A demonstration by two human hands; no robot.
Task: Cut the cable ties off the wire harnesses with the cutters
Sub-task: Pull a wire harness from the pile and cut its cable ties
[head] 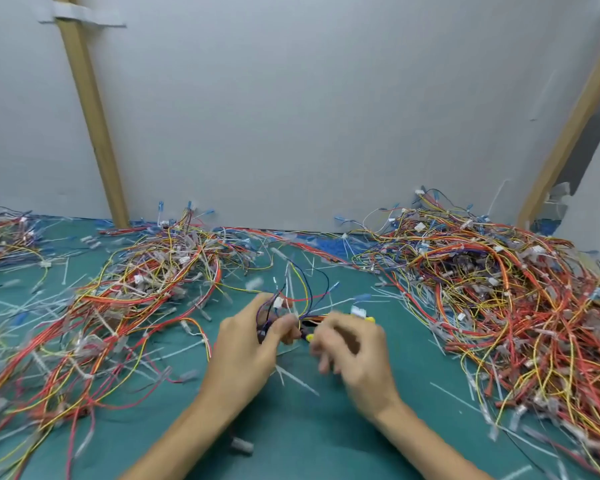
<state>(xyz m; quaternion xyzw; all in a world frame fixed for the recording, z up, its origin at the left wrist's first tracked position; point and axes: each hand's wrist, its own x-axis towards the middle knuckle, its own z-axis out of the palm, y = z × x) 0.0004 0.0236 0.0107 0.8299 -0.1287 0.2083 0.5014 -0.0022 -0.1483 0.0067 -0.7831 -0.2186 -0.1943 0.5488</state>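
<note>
My left hand (246, 344) pinches a small wire harness (300, 292) of red, yellow and blue wires with a white connector, held just above the green mat. My right hand (352, 344) grips the yellow-handled cutters (309, 336), whose tip sits close to the harness between my two hands. The cutter jaws are mostly hidden by my fingers and blurred. Whether a cable tie sits in the jaws cannot be told.
A big heap of red, orange and yellow harnesses (499, 289) fills the right side. Another heap (125, 306) spreads over the left. Cut white cable ties (297, 379) litter the green mat (309, 438). A grey wall (309, 116) with wooden posts stands behind.
</note>
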